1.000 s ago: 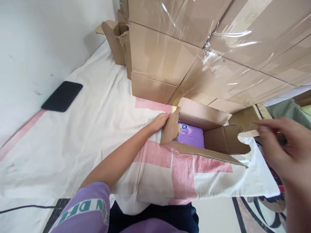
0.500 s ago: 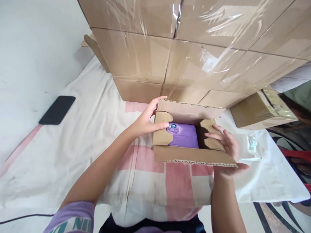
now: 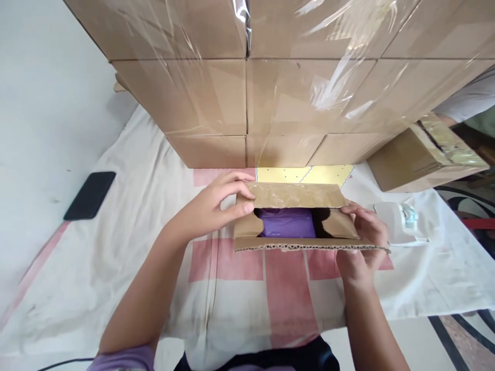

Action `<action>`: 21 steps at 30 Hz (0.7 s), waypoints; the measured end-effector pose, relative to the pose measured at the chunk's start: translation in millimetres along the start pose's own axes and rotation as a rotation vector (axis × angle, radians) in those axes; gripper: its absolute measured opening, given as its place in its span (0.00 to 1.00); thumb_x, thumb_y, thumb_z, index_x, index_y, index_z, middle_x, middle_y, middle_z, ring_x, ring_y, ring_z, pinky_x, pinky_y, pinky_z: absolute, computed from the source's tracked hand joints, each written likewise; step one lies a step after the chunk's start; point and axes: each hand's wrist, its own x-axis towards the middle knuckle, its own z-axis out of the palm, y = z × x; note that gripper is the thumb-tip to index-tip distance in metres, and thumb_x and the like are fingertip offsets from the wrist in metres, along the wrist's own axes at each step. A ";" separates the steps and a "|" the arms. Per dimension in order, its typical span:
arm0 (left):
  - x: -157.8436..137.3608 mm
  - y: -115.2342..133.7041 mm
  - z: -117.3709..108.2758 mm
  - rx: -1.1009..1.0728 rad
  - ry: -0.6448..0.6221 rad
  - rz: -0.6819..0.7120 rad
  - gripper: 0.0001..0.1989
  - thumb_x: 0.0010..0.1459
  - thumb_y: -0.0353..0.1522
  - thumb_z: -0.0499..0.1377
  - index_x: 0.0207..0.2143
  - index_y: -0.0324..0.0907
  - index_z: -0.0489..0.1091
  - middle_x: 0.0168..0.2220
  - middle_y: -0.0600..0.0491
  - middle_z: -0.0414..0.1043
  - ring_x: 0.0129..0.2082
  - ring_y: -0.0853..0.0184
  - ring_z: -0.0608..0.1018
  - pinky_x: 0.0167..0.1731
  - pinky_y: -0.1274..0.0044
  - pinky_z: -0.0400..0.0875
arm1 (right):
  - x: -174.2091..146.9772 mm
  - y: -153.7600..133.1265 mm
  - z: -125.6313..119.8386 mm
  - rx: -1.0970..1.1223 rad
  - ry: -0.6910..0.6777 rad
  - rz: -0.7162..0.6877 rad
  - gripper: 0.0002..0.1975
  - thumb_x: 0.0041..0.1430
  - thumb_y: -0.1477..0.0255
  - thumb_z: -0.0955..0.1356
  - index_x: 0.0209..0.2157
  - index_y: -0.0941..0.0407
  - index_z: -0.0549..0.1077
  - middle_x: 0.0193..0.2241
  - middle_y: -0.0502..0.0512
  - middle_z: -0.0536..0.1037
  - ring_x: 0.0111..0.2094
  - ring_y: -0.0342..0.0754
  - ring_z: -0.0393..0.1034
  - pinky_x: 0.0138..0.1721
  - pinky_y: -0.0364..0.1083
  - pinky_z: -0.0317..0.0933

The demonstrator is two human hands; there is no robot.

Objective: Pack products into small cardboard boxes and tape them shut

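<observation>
A small open cardboard box (image 3: 340,224) sits before me on the cloth. Its short end flaps are folded inward, and the far long flap (image 3: 296,196) leans over the opening. Inside lies a purple soft plastic pack (image 3: 288,224), partly covered by the flaps. My left hand (image 3: 211,208) grips the box's left end, fingertips on the far flap and thumb by the left end flap. At the right end my right hand (image 3: 365,232) is closed around the corner, its thumb at the near long flap (image 3: 286,246).
Stacked taped cartons (image 3: 204,98) rise behind the box, with a yellow sheet (image 3: 286,174) at their foot. A dark phone (image 3: 91,195) lies left. On the right are another carton (image 3: 410,159), a white tape dispenser-like object (image 3: 406,221) and a co-worker's sleeve (image 3: 472,95).
The far flap has folded inward over the opening, covering part of the purple pack. My right hand has shifted from the right end flap to the corner. The view has tilted slightly.
</observation>
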 end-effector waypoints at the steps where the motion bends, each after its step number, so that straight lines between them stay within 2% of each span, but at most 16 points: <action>1: -0.3 -0.5 0.0 -0.015 -0.008 -0.003 0.15 0.66 0.47 0.54 0.43 0.50 0.75 0.61 0.51 0.65 0.63 0.54 0.67 0.61 0.59 0.63 | -0.2 -2.1 4.4 -0.008 0.036 0.002 0.30 0.67 0.57 0.53 0.68 0.46 0.50 0.52 0.68 0.65 0.60 0.70 0.61 0.57 0.72 0.58; 4: -2.1 -1.9 -2.1 -0.056 -0.026 -0.022 0.18 0.69 0.48 0.49 0.45 0.51 0.75 0.61 0.52 0.66 0.64 0.54 0.66 0.62 0.60 0.63 | -1.1 -7.6 15.8 0.010 0.126 -0.018 0.29 0.67 0.61 0.49 0.68 0.47 0.49 0.57 0.68 0.61 0.62 0.72 0.57 0.57 0.75 0.55; 7: -4.7 -1.7 -4.9 -0.054 -0.052 -0.049 0.20 0.69 0.49 0.47 0.48 0.52 0.74 0.62 0.52 0.65 0.66 0.54 0.64 0.62 0.59 0.63 | -1.0 -11.3 20.0 0.025 0.182 0.072 0.28 0.68 0.63 0.52 0.68 0.46 0.50 0.60 0.68 0.60 0.63 0.72 0.57 0.58 0.76 0.54; 11: -6.7 4.2 -3.5 -0.015 -0.062 -0.079 0.19 0.68 0.48 0.48 0.48 0.52 0.73 0.63 0.51 0.64 0.67 0.53 0.62 0.59 0.58 0.65 | 1.2 -14.5 16.5 0.126 0.151 0.189 0.25 0.66 0.67 0.58 0.64 0.46 0.55 0.62 0.65 0.61 0.66 0.69 0.56 0.60 0.73 0.54; 14: -6.7 10.7 0.6 0.047 -0.063 -0.110 0.13 0.64 0.46 0.57 0.48 0.54 0.71 0.64 0.52 0.62 0.66 0.51 0.63 0.47 0.66 0.74 | 3.1 -15.1 14.4 0.113 0.124 0.210 0.26 0.66 0.69 0.57 0.65 0.47 0.55 0.63 0.66 0.62 0.66 0.68 0.56 0.59 0.72 0.57; 17: -6.3 13.3 4.2 0.092 -0.096 -0.129 0.15 0.62 0.43 0.59 0.51 0.57 0.70 0.66 0.54 0.57 0.62 0.51 0.68 0.33 0.73 0.75 | 4.9 -14.3 14.5 0.056 0.109 0.211 0.28 0.65 0.70 0.56 0.66 0.47 0.53 0.61 0.67 0.62 0.66 0.67 0.56 0.58 0.71 0.59; 21: -5.8 11.1 5.9 0.107 -0.130 -0.114 0.16 0.63 0.42 0.58 0.53 0.59 0.69 0.66 0.54 0.55 0.60 0.53 0.69 0.32 0.74 0.74 | 5.6 -12.1 15.0 0.034 0.096 0.177 0.26 0.65 0.70 0.56 0.65 0.49 0.52 0.60 0.67 0.62 0.65 0.64 0.57 0.59 0.67 0.60</action>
